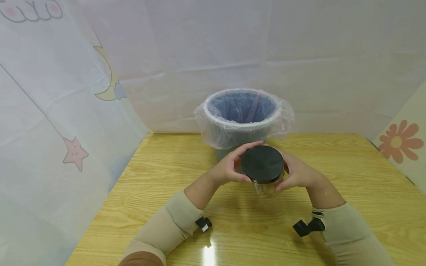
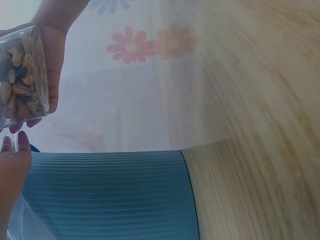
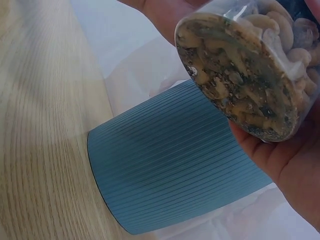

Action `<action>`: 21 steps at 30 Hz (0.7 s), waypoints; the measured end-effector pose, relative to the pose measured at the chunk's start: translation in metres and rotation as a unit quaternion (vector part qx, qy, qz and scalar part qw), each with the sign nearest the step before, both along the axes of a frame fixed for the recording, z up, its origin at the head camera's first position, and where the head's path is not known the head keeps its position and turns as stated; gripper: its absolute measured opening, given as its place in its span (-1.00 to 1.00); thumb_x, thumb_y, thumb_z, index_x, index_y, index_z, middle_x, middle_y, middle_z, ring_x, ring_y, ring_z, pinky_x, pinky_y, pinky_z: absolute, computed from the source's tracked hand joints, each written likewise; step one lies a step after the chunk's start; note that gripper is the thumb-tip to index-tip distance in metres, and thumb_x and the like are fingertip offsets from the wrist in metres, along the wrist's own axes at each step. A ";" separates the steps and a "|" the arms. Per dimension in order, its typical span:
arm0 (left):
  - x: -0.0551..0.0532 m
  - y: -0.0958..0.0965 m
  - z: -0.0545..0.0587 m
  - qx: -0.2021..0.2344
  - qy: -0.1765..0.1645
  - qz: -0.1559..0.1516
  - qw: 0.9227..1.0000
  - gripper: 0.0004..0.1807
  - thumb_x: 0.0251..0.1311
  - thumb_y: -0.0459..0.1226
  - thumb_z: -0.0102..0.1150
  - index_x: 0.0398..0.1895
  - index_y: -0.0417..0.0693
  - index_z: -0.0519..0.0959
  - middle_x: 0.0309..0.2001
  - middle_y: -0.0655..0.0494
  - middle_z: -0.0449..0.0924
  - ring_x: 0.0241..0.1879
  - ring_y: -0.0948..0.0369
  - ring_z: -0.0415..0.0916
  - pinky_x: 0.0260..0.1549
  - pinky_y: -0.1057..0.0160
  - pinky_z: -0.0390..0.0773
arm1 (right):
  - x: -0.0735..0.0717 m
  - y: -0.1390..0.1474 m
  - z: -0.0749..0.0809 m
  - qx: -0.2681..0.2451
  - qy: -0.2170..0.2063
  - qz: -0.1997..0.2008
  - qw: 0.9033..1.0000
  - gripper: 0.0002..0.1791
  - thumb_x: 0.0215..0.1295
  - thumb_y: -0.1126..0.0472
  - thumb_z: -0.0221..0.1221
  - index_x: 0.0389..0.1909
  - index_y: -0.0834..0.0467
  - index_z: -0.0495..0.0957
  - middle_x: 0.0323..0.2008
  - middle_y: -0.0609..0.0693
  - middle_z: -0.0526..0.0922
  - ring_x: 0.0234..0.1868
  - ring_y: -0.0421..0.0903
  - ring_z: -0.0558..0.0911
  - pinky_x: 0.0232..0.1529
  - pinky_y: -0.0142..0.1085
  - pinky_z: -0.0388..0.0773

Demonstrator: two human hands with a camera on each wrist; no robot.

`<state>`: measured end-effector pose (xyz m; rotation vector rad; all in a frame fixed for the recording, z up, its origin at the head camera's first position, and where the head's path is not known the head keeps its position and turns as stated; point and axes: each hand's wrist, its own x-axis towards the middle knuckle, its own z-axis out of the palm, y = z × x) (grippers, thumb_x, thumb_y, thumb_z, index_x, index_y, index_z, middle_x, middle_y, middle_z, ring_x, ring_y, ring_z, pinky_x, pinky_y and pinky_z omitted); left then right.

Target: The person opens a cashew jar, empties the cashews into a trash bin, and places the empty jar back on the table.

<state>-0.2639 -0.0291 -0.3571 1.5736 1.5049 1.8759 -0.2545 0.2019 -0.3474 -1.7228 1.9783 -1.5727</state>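
A clear jar [image 1: 265,189] of mixed nuts hangs above the table, its round black lid [image 1: 263,164] turned toward the head camera. My left hand [image 1: 229,166] grips it from the left, thumb at the lid's near edge and fingers round the far side. From the right, my right hand [image 1: 297,171] holds the jar, thumb along its near side. Nuts show through the wall of the jar [image 2: 22,77] in the left wrist view. Crumbs and dark bits cover the bottom of the jar [image 3: 240,75] in the right wrist view.
Just behind the jar stands a ribbed blue-green bin [image 3: 170,155], lined with a thin see-through bag [image 1: 283,118] folded over its white rim [image 1: 239,125]. The wooden table [image 1: 159,177] meets a printed cloth backdrop [image 1: 316,85] behind and at both sides.
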 end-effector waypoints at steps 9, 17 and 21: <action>0.002 0.001 0.002 -0.008 0.003 0.012 1.000 0.21 -0.19 0.11 0.37 0.36 -0.37 -0.09 0.25 -0.43 0.06 0.22 0.16 0.22 0.18 0.01 0.23 | 0.001 0.002 0.000 0.012 -0.002 -0.021 1.000 0.02 -0.23 0.36 0.44 0.28 0.43 0.07 0.21 0.05 0.33 0.20 -0.12 0.33 0.14 -0.40 0.27; 0.002 0.002 0.000 0.003 0.000 0.057 0.998 0.18 -0.22 0.09 0.39 0.36 -0.32 -0.03 0.28 -0.34 0.08 0.22 0.19 0.21 0.21 0.07 0.20 | 0.004 0.002 0.001 0.045 -0.022 -0.097 0.994 0.05 -0.33 0.44 0.44 0.29 0.34 0.10 0.20 -0.08 0.34 0.20 -0.18 0.33 0.13 -0.41 0.26; 0.013 0.000 0.013 0.013 0.007 0.083 0.996 0.17 -0.19 0.09 0.37 0.33 -0.40 -0.03 0.24 -0.41 0.10 0.20 0.23 0.23 0.22 0.06 0.18 | 0.005 0.001 0.002 0.042 -0.025 -0.107 0.993 0.05 -0.29 0.42 0.44 0.31 0.32 0.09 0.20 -0.03 0.33 0.20 -0.16 0.33 0.12 -0.41 0.28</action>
